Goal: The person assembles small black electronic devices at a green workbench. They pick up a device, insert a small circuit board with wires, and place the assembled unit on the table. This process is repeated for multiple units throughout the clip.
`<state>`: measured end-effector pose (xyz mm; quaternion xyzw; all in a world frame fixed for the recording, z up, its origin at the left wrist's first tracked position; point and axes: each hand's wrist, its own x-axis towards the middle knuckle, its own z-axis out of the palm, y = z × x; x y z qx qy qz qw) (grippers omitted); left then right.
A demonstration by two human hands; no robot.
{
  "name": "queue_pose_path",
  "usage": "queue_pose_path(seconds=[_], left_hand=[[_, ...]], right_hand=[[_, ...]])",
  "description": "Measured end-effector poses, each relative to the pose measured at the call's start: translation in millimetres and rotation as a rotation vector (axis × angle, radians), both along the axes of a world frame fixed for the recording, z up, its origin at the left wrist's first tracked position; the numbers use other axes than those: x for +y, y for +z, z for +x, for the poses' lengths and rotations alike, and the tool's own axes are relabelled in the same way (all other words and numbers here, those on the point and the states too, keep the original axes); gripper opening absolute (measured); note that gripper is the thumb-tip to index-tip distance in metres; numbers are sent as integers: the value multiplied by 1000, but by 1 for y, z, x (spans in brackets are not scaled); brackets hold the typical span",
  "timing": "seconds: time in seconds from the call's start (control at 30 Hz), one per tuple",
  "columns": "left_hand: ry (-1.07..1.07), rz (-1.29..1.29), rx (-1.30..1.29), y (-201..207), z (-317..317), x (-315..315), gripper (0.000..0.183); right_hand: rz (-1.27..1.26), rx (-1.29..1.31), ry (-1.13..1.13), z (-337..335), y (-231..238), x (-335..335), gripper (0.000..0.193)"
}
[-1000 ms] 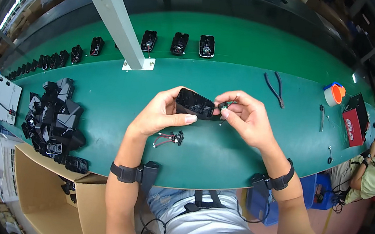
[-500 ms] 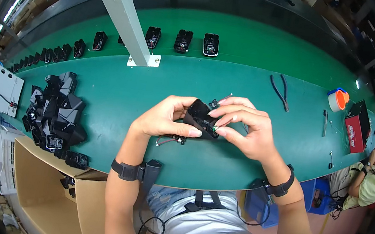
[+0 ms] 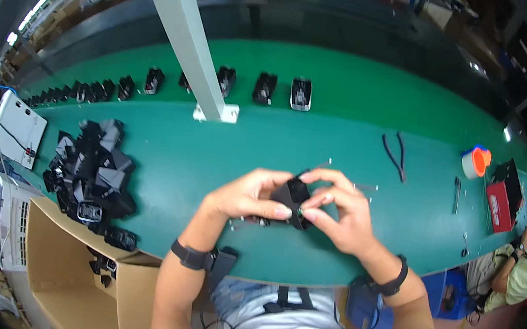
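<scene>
A black plastic housing point(image 3: 290, 196) is gripped by my left hand point(image 3: 241, 195), thumb along its near side and fingers round the back. My right hand point(image 3: 350, 221) is closed at the housing's right rim, thumb and fingertips pinched together there. A tiny green spot shows by the right thumb; the part between these fingertips is too small to make out. Thin wires with small white ends stick out beyond both hands. Partly hidden under the left hand, a small wired part lies on the green bench point(image 3: 212, 151).
Similar housings point(image 3: 301, 94) stand in a row on the green strip behind. A heap of black housings point(image 3: 96, 172) lies left, above an open cardboard box point(image 3: 69, 272). Pliers point(image 3: 395, 158), an orange-and-white cup point(image 3: 475, 163) and a red-black box point(image 3: 501, 204) are right. A post point(image 3: 186, 41) rises behind.
The whole view has shifted, so the bench sits lower in it. The housing has tilted in my left hand, its opening turned more rightward, and my right fingers have closed in at its rim.
</scene>
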<state>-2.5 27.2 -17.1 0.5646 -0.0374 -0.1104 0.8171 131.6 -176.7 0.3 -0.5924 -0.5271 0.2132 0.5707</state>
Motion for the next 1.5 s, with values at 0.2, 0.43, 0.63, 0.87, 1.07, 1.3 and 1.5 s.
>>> queue_pose_path(seconds=[0.2,0.43,0.63,0.87,1.07,1.3,1.5], left_hand=[[104,-73,-43,-13,2,-10,63],[150,-103,-127,-23,3,-11,55],[134,-103,-112,-20,3,-14,46],[76,-3,-54,-29,11,-8,47],[825,657,-165,-7,1,8,34],[1941,1547,73,-9,-68,108,30],[1902,1645,708,-20,-89,116,57]], right_hand=[[-38,354,17,-14,-5,-1,11],[62,42,96,0,-5,4,16],[133,-299,82,4,13,8,34],[87,10,107,6,-9,5,33],[26,-85,-60,9,-13,13,34],[-49,-213,-178,45,-11,12,32],[-180,-683,-258,113,9,40,32]])
